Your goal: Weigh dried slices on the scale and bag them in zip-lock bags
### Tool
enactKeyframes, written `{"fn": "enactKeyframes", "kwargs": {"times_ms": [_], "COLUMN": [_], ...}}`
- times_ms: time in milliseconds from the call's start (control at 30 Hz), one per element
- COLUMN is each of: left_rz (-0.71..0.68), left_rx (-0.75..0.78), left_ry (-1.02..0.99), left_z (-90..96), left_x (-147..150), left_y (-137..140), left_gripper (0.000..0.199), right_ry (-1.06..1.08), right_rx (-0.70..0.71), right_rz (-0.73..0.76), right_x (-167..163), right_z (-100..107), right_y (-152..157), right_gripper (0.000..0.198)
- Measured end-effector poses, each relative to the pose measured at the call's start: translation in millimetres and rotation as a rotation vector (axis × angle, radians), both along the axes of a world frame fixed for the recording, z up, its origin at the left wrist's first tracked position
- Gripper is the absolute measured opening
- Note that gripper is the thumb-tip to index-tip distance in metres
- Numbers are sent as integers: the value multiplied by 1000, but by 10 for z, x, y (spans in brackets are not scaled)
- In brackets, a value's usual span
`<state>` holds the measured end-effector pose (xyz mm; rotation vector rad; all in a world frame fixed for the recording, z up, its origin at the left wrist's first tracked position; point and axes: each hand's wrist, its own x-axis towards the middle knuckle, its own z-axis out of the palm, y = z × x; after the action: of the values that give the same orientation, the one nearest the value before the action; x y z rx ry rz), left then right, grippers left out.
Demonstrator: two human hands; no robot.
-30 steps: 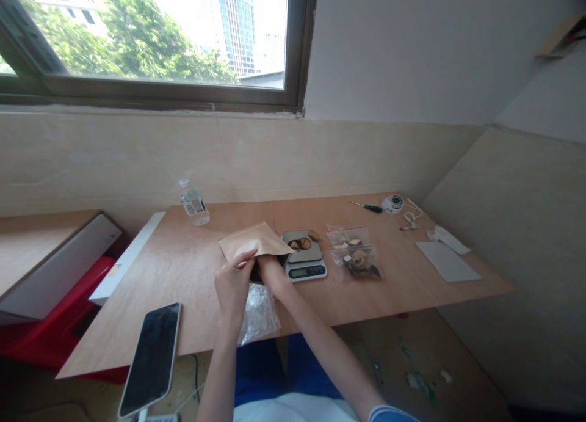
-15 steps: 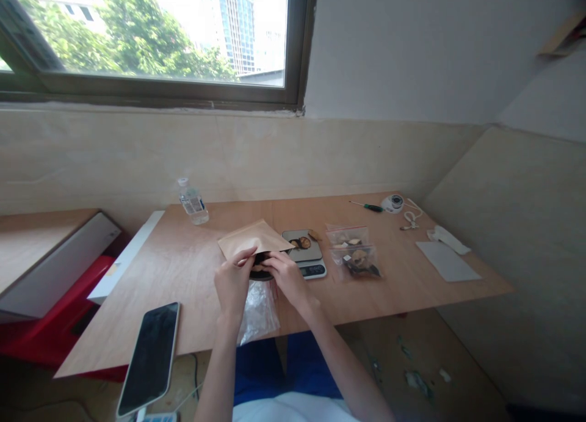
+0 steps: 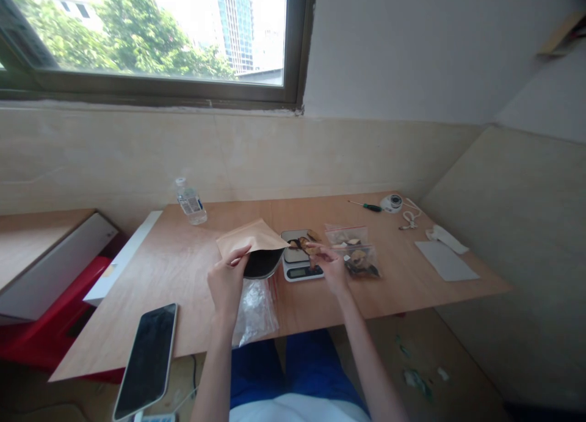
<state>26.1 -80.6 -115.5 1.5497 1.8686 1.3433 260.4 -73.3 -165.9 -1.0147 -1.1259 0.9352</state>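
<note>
Two hands work over a plywood table (image 3: pixel 183 269) under the window. The left hand (image 3: pixel 225 283) pinches the rim of a brown kraft pouch (image 3: pixel 249 242), fingers closed on the paper, holding its dark mouth open toward the person. The right hand (image 3: pixel 330 264) reaches over the digital kitchen scale (image 3: pixel 300 262), its fingers drawn together around a small brown dried piece at the platform's edge (whether it truly grips that piece or only touches it, I cannot tell). More dark dried slices (image 3: pixel 300 243) lie on the platform, just beside the pouch's mouth.

Risks, as I judge them: the pouch is held by one edge only, so it could sag shut or tip and spill; the wrist passing low over the scale could brush slices off the platform or nudge the scale itself.

Right of the scale lie two clear zip bags (image 3: pixel 354 251) holding similar dried pieces, touching each other. A crumpled clear plastic bag (image 3: pixel 254 309) lies at the near table edge under the pouch. A small water bottle (image 3: pixel 188 201) stands well apart at the back, a green-handled screwdriver (image 3: pixel 366 206) farther right, a dark phone (image 3: pixel 145 358) at lower left.

The pouch's contents are hidden in shadow, the scale's display is too small to read, and the right fingertips are blurred.
</note>
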Motion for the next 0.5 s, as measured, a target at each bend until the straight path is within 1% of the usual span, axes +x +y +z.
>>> {"fn": "enactKeyframes", "kwargs": {"times_ms": [100,200,333,400,500], "left_rz": [-5,-12,-16,-19,-22], "left_rx": [-7,-3,-5,-6,-11], "left_ry": [-9,0,9,7,2], "left_z": [-6,-3,-4,-9,-15], "left_x": [-2,-16,-48,-58,-54], "left_y": [-4,-8,-13,-16,-20], "left_gripper": [19,19,20,20,21], "right_ry": [-30,-89,-124,-143,-182], "right_rx": [-30,-35,-14,-8,-13], "right_rz": [-112,-135,-113,-119,-157], "right_x": [121,83,2,29,149], "right_z": [-250,-424,-515,-531,-560], "right_y": [245,490,669,672,590], "right_gripper": [22,27,27,28,30]}}
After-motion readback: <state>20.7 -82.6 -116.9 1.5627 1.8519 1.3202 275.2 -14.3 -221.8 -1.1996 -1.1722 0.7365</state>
